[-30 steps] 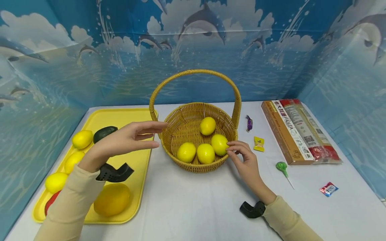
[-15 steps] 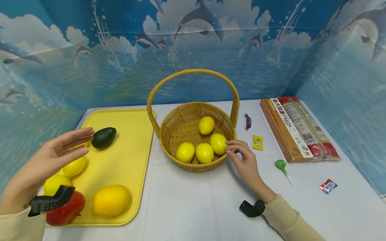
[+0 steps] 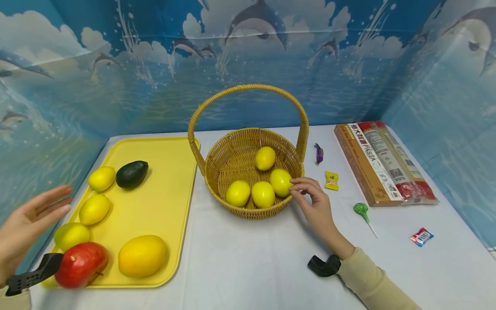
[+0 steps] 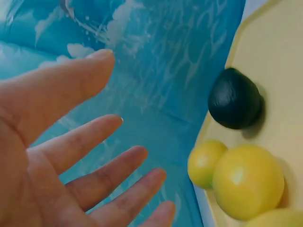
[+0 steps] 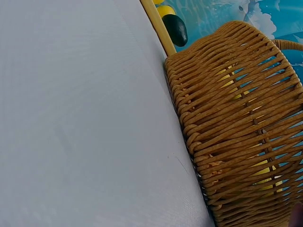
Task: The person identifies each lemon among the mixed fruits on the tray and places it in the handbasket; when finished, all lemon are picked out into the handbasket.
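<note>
Cloth (image 3: pixel 155 99) of blue colour, printed with dolphins and clouds, is hung around a table that is covered by a white sheet (image 3: pixel 232 258). On the left, a flat yellow tray (image 3: pixel 166 181) with rounded corners is placed; in the middle, a round brown wicker basket (image 3: pixel 248 214) with a tall arched handle is set. On the right, a long brown-and-white pasta box (image 3: pixel 366 163) and a transparent bag (image 3: pixel 399 163) with red ends are laid side by side. The left hand (image 3: pixel 29 226) is held beside the tray, its grip wide, the fingers spread. The right hand (image 3: pixel 315 206) is brought to the basket's right rim with bent fingers and a narrow grip; whether rim or fruit is pinched cannot be told. On the tray are seen a big oval yellow fruit (image 3: pixel 142 255), a shiny red fruit (image 3: pixel 83 262), a dark green avocado (image 3: pixel 131 174) and three yellow lemons (image 3: pixel 94 209). Inside the basket, four round yellow fruits (image 3: pixel 263 194) are contained, the rightmost being just at the right fingertips. Near the box, a green lollipop (image 3: pixel 361 209) and small wrapped candies (image 3: pixel 331 180) are scattered.
</note>
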The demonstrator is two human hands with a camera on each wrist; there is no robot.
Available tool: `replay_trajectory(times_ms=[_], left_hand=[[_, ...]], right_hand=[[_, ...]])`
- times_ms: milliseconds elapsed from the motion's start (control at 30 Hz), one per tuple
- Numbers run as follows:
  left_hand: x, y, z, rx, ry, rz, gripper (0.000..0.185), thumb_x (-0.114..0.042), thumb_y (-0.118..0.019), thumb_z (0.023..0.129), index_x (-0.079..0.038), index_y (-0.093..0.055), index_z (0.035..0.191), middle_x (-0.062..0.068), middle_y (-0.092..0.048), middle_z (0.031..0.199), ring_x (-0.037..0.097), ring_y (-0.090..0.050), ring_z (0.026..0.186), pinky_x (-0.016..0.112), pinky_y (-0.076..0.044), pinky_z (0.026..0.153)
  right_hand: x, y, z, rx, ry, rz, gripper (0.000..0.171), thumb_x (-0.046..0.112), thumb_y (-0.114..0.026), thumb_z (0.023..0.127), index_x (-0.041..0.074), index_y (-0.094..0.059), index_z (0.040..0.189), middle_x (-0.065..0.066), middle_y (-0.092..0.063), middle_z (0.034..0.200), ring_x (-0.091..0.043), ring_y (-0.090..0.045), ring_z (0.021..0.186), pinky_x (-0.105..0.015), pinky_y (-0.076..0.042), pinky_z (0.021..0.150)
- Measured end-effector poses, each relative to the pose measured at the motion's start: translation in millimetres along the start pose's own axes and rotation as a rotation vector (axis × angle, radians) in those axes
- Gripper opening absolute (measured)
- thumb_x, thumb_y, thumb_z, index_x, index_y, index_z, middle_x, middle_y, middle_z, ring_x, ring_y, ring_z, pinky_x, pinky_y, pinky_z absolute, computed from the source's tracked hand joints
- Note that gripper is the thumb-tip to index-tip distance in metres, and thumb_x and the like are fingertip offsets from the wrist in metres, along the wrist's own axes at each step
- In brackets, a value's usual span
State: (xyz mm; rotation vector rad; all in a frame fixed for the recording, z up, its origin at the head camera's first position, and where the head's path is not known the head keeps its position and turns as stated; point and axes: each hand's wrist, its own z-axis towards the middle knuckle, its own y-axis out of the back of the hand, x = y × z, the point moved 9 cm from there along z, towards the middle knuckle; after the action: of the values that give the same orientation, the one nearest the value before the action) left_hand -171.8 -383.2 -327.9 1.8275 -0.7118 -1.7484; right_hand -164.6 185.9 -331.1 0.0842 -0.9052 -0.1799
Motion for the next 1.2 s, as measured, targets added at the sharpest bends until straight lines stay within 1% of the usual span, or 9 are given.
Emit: replay_trajectory(times_ms=[67, 167, 233, 333, 433, 600, 833, 1067, 1200], left_hand=[[14.8, 0.0, 3.1, 0.024, 0.032, -0.03, 0.065, -0.029, -0.048, 0.099, -0.025, -0.009, 0.151, 0.009, -0.007, 0.155, 0.039, -0.013, 0.136, 0.068, -0.011, 0.097], [34.1, -4.2, 7.3, 0.109, 0.099, -0.055, 0.07, -0.034, -0.047, 0.099, -0.024, -0.002, 0.151, 0.017, 0.002, 0.154, 0.05, -0.007, 0.131, 0.071, -0.014, 0.094], [42.4, -8.0, 9.0, 0.169, 0.139, -0.061, 0.074, -0.037, -0.046, 0.098, -0.021, 0.003, 0.151, 0.023, 0.006, 0.152, 0.054, -0.005, 0.129, 0.072, -0.017, 0.091], [47.5, -13.3, 11.7, 0.244, 0.169, -0.052, 0.078, -0.039, -0.046, 0.098, -0.015, 0.006, 0.15, 0.031, 0.007, 0.148, 0.057, -0.006, 0.126, 0.073, -0.019, 0.088], [48.8, -16.0, 14.6, 0.29, 0.176, -0.033, 0.08, -0.04, -0.046, 0.098, -0.011, 0.007, 0.15, 0.033, 0.006, 0.147, 0.058, -0.007, 0.125, 0.075, -0.019, 0.086], [54.3, -15.7, 18.6, 0.3, 0.186, -0.025, 0.081, -0.041, -0.045, 0.098, -0.007, 0.008, 0.149, 0.035, 0.004, 0.146, 0.06, -0.008, 0.124, 0.075, -0.02, 0.085], [61.9, -17.6, 18.3, 0.293, 0.177, -0.053, 0.08, -0.039, -0.046, 0.099, -0.008, 0.008, 0.149, 0.035, 0.003, 0.146, 0.06, -0.007, 0.124, 0.075, -0.017, 0.087], [62.8, -21.1, 16.3, 0.324, 0.149, -0.034, 0.078, -0.036, -0.046, 0.099, -0.006, 0.006, 0.15, 0.037, -0.003, 0.145, 0.06, -0.011, 0.122, 0.073, -0.023, 0.085], [65.4, -22.1, 15.0, 0.336, 0.157, -0.027, 0.08, -0.036, -0.047, 0.099, -0.003, 0.006, 0.149, 0.039, -0.005, 0.143, 0.06, -0.013, 0.121, 0.072, -0.026, 0.084]], right_hand=[[6, -2, 1, 0.004, -0.002, 0.0, 0.009, -0.02, -0.057, 0.083, -0.014, -0.061, 0.087, -0.031, -0.055, 0.103, -0.019, -0.049, 0.102, -0.021, -0.041, 0.076], [11, -4, 2, 0.009, -0.007, -0.008, 0.007, -0.019, -0.057, 0.083, -0.014, -0.061, 0.086, -0.032, -0.055, 0.102, -0.02, -0.049, 0.102, -0.022, -0.041, 0.076], [11, -4, 3, 0.01, -0.011, -0.007, 0.007, -0.019, -0.057, 0.083, -0.014, -0.061, 0.086, -0.032, -0.055, 0.102, -0.02, -0.049, 0.102, -0.022, -0.041, 0.076], [11, -4, 3, 0.01, -0.013, -0.006, 0.01, -0.022, -0.056, 0.082, -0.014, -0.061, 0.086, -0.032, -0.055, 0.102, -0.021, -0.049, 0.102, -0.023, -0.041, 0.076], [10, -4, 3, 0.006, -0.019, -0.005, 0.011, -0.023, -0.056, 0.081, -0.014, -0.061, 0.087, -0.032, -0.055, 0.102, -0.02, -0.049, 0.102, -0.022, -0.041, 0.076], [9, -4, 3, 0.008, -0.016, -0.002, 0.008, -0.021, -0.056, 0.082, -0.015, -0.06, 0.086, -0.033, -0.054, 0.103, -0.02, -0.048, 0.102, -0.022, -0.04, 0.076], [10, -5, 2, 0.011, -0.012, -0.005, 0.009, -0.021, -0.055, 0.082, -0.015, -0.06, 0.087, -0.033, -0.054, 0.103, -0.02, -0.048, 0.102, -0.022, -0.04, 0.076], [9, -3, 2, 0.003, -0.006, -0.002, 0.013, -0.023, -0.054, 0.082, -0.014, -0.061, 0.088, -0.031, -0.055, 0.104, -0.022, -0.048, 0.102, -0.022, -0.04, 0.076], [8, -3, 2, 0.006, -0.012, 0.002, 0.016, -0.025, -0.054, 0.081, -0.014, -0.062, 0.089, -0.031, -0.055, 0.104, -0.022, -0.048, 0.102, -0.024, -0.041, 0.076]])
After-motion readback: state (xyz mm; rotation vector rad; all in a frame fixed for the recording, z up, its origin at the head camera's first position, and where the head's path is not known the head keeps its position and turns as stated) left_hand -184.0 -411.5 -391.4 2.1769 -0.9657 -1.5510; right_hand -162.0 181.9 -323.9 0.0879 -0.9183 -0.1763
